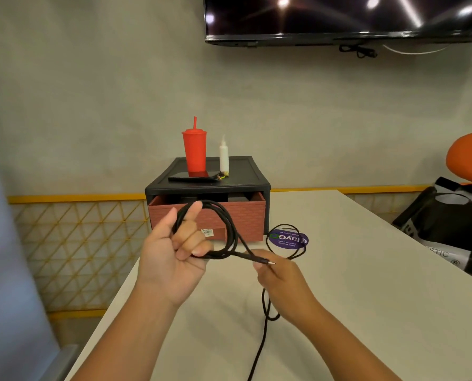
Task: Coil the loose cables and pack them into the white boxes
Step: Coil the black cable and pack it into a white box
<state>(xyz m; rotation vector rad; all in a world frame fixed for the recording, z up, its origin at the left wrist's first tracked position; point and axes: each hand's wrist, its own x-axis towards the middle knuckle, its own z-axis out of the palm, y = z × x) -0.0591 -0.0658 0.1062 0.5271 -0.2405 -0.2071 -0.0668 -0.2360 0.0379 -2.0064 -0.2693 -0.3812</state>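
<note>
A black braided cable [230, 229] is wound in loops around the fingers of my left hand [174, 254], which is raised above the table. My right hand [281, 279] pinches the same cable just behind its metal plug tip [270, 263]. Another stretch of black cable [265, 325] runs down from under my right hand and off the near table edge. A loose loop of cable [285, 242] lies on the table over a purple sticker. No white box is in view.
A black drawer unit [207, 185] with an open brick-pattern drawer [207, 215] stands at the table's far end, carrying a red tumbler [194, 151], a white bottle [224, 156] and a phone [192, 177]. A black-and-white bag [446, 232] sits at the right. A TV [344, 17] hangs above.
</note>
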